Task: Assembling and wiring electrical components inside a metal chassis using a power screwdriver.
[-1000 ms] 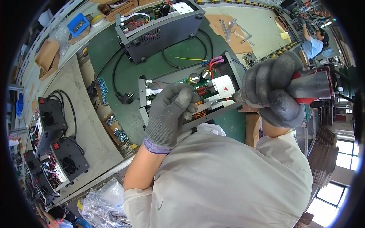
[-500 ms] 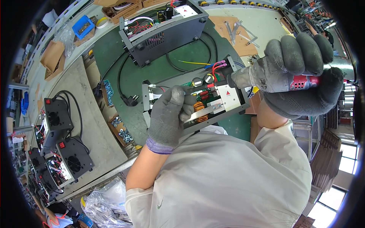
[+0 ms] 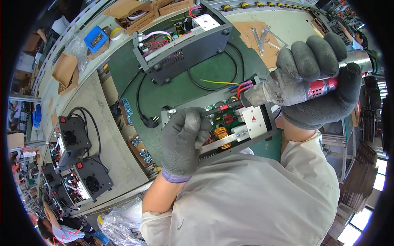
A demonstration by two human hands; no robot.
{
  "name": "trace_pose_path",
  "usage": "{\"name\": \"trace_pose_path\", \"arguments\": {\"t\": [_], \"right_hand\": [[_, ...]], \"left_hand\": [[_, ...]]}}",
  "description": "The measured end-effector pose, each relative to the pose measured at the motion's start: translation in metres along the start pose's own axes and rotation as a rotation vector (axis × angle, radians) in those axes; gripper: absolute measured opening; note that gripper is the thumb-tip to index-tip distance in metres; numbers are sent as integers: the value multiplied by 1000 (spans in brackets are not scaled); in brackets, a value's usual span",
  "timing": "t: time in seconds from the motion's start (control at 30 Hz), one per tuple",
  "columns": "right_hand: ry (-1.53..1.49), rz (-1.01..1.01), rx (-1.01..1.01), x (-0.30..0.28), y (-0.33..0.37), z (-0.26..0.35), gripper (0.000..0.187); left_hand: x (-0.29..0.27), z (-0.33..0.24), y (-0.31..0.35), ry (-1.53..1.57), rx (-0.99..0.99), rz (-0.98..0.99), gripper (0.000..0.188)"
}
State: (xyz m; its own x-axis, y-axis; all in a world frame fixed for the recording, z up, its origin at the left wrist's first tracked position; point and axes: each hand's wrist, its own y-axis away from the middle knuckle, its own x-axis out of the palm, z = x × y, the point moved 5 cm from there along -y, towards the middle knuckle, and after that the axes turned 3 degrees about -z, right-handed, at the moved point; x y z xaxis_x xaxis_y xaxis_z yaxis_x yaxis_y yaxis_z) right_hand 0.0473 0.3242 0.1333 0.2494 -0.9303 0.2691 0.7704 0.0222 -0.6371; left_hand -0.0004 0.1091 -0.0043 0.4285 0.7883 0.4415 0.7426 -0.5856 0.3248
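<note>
Both my hands wear dark grey gloves. My right hand point(image 3: 324, 78) grips an electric screwdriver point(image 3: 271, 91), red and silver with grey tape round its nose, held sideways above an open electronics case point(image 3: 266, 138). Its long dark bit point(image 3: 223, 108) points left to the fingertips of my left hand point(image 3: 183, 137). Those fingers are pinched at the bit's tip; whether a screw sits there is hidden. Beneath them in the case are a copper coil point(image 3: 221, 136), a flat metal strip point(image 3: 215, 144), a white plate point(image 3: 253, 119) and red-sleeved parts.
A second, larger open case point(image 3: 188, 53) stands behind on the green mat point(image 3: 174, 92). A black plug point(image 3: 151, 121) and cables lie on the mat. Screw boxes point(image 3: 141, 151) are at left, beyond them several fan-fitted units point(image 3: 92, 180). Metal brackets point(image 3: 262, 39) lie on cardboard at the back right.
The whole view has shifted, so the scene sits further right and lower. Against the case, the screwdriver and my left hand have moved slightly left. The right hand keeps its grip.
</note>
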Motion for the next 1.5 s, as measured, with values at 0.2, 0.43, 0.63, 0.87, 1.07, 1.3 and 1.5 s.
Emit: {"name": "trace_pose_path", "arguments": {"t": [0.2, 0.43, 0.63, 0.87, 1.07, 1.3, 1.5], "right_hand": [[-237, -342, -114, -27, -11, -2, 19], [27, -739, -282, -72, -69, -28, 22], [250, -707, -136, -110, -112, -74, 16], [-190, -259, -176, -114, -135, -108, 15], [433, -531, -65, -98, -126, -93, 14], [404, -494, -28, -91, -132, -98, 14], [439, -476, -5, -90, -149, -105, 12]], "left_hand": [[5, -17, -27, 84, 51, 29, 42], [-26, -80, -149, -1071, 537, -423, 52], [-13, -95, -216, -1612, 406, -256, 44], [-23, -92, -233, -1598, 281, -189, 46], [-27, -89, -239, -1543, 231, -71, 44], [-25, -86, -246, -1502, 246, 9, 49], [-32, -85, -259, -1530, 59, 100, 55]]}}
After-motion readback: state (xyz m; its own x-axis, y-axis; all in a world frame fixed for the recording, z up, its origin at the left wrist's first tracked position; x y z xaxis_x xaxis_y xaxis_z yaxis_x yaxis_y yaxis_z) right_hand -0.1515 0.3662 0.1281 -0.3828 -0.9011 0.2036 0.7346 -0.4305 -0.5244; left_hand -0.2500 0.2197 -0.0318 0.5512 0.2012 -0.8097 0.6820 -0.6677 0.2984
